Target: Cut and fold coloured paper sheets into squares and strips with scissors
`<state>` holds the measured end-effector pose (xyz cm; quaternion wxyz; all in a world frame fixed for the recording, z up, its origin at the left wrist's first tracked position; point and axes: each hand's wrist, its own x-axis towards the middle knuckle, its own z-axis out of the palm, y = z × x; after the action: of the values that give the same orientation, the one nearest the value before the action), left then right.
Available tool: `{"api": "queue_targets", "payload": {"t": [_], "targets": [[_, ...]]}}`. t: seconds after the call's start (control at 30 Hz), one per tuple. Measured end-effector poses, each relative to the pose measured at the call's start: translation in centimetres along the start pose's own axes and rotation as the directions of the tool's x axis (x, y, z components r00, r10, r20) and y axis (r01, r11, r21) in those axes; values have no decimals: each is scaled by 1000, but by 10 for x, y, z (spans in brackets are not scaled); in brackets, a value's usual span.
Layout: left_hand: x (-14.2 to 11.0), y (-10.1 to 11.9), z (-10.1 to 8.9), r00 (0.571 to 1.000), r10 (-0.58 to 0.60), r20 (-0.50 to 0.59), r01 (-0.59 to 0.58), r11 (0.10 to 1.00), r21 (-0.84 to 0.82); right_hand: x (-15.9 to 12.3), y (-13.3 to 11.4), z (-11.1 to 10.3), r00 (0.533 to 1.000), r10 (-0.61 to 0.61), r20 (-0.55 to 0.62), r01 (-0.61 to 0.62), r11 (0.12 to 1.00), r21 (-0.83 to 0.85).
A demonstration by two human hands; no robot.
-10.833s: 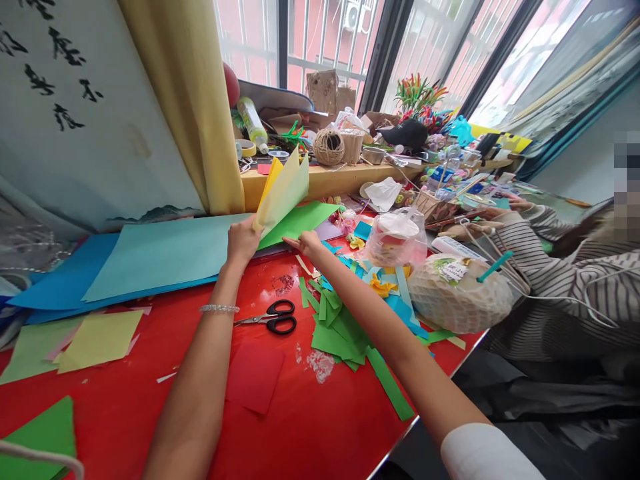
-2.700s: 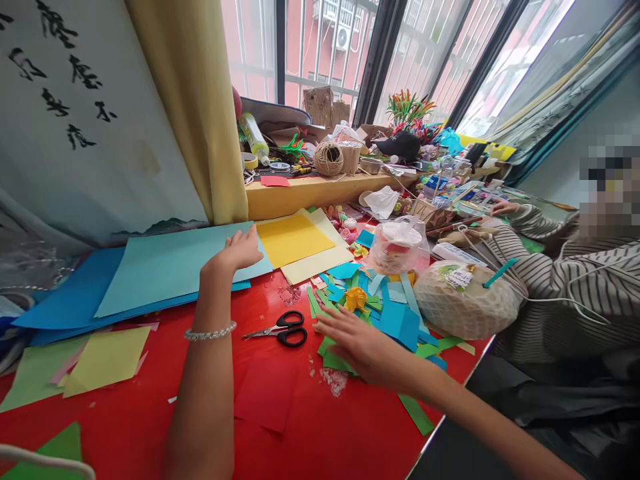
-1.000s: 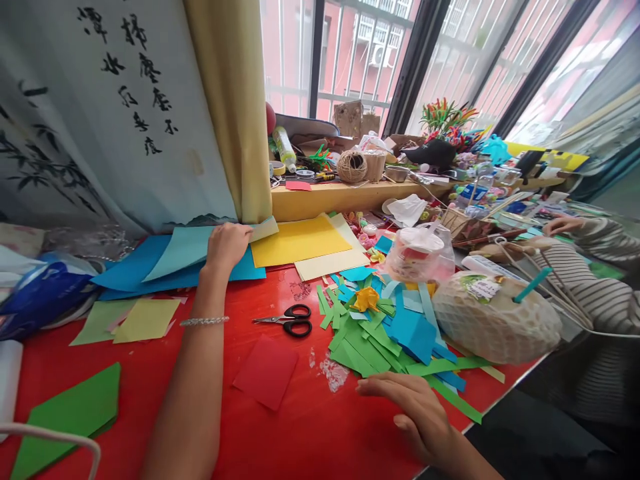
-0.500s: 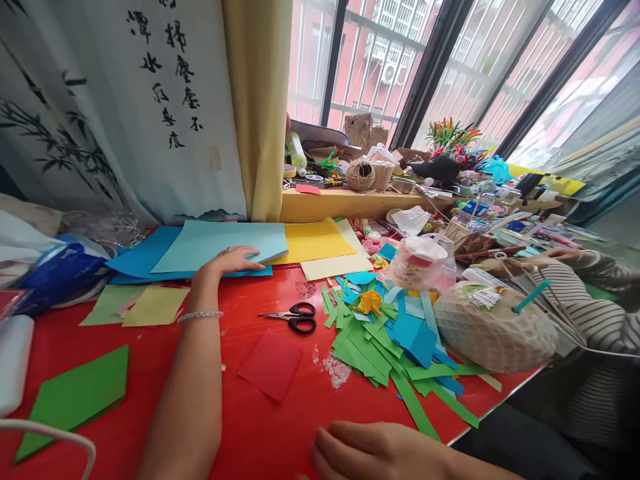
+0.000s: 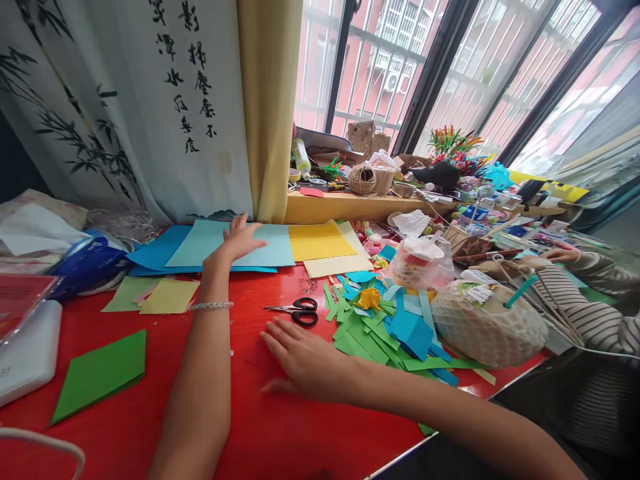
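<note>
Pale-blue rectangular paper (image 5: 200,243) is lying on the red bench (image 5: 270,440) beneath the spread, empty left hand (image 5: 240,241); the right hand (image 5: 307,363), fingers extended, apparently empty, is reaching beside black-handled metal scissors (image 5: 296,307).

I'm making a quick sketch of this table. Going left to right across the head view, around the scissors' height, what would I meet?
Blue bag → pale yellow paper → bracelet → scissors → crumpled yellow paper → net-wrapped round thing → striped sleeve.
</note>
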<state>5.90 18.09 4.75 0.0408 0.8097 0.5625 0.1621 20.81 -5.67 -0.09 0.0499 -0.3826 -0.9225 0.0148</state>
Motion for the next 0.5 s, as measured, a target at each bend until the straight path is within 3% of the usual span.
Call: {"api": "queue_targets", "payload": {"t": [0.07, 0.13, 0.17, 0.23, 0.33, 0.43, 0.5], "targets": [[-13, 27, -34, 984, 5, -180, -4, 1000, 5, -15, -18, 5, 1000, 0, 19, -2, 995, 96], [-39, 68, -69, 860, 116, -497, -121, 992, 21, -33, -35, 9, 992, -124, 35, 115, 974, 197], [-55, 93, -84, 806, 159, -571, -159, 986, 51, -42, -41, 11, 989, -139, 49, 125, 966, 228], [-93, 143, -103, 731, 319, -603, -270, 947, 174, -56, -48, 17, 983, -169, 69, 147, 956, 253], [-145, 199, -107, 616, 598, -514, -483, 801, 353, -73, -51, 26, 972, -232, 43, 220, 955, 197], [-183, 219, -99, 512, 755, -410, -610, 656, 445, -88, -55, 27, 951, -306, -51, 308, 950, 46], [-201, 219, -98, 471, 813, -342, -687, 581, 437, -95, -57, 20, 919, -351, -178, 348, 936, -50]]}}
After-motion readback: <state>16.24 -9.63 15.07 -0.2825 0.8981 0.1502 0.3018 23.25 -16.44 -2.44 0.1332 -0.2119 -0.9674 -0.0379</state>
